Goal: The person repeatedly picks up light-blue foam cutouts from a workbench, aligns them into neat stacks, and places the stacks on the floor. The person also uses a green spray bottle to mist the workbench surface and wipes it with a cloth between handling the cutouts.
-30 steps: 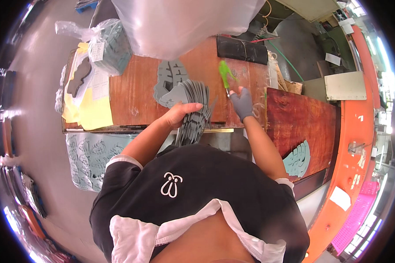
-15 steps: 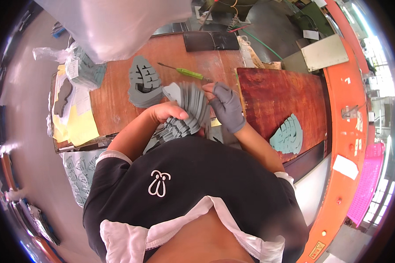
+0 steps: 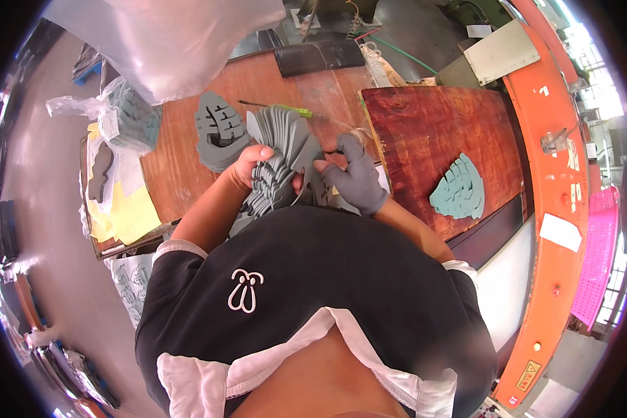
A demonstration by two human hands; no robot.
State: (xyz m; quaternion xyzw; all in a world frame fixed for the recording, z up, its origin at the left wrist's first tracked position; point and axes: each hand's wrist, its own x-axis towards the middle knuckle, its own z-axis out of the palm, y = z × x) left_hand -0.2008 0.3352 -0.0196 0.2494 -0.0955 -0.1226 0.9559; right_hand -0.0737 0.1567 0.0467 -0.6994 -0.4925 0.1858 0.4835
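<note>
My bare left hand (image 3: pixel 252 166) is closed around a thick stack of grey cut-out sheet pieces (image 3: pixel 284 136), which stands fanned in front of my chest. The pieces have slots and notched edges. My right hand (image 3: pixel 357 175), in a grey glove with bare fingertips, is at the stack's right side, its thumb and fingers closed on the edge of a piece. Part of the grip is hidden behind the pieces. Just beyond my left hand lies another pile of grey cut-out pieces (image 3: pixel 219 129). A green-handled tool (image 3: pixel 304 111) with a thin dark shaft lies behind the stack, partly covered.
A reddish-brown board (image 3: pixel 425 122) on the right carries a light teal cut-out piece (image 3: pixel 460 189). Plastic-wrapped pieces (image 3: pixel 134 115) and yellow paper (image 3: pixel 136 202) lie at the left. A translucent plastic sheet (image 3: pixel 174 42) hangs over the far left. An orange beam (image 3: pixel 547 188) runs along the right.
The stack has turned and fanned out more upright, its slotted faces now showing. My right hand has moved down and closed on its right edge. The view has shifted slightly.
</note>
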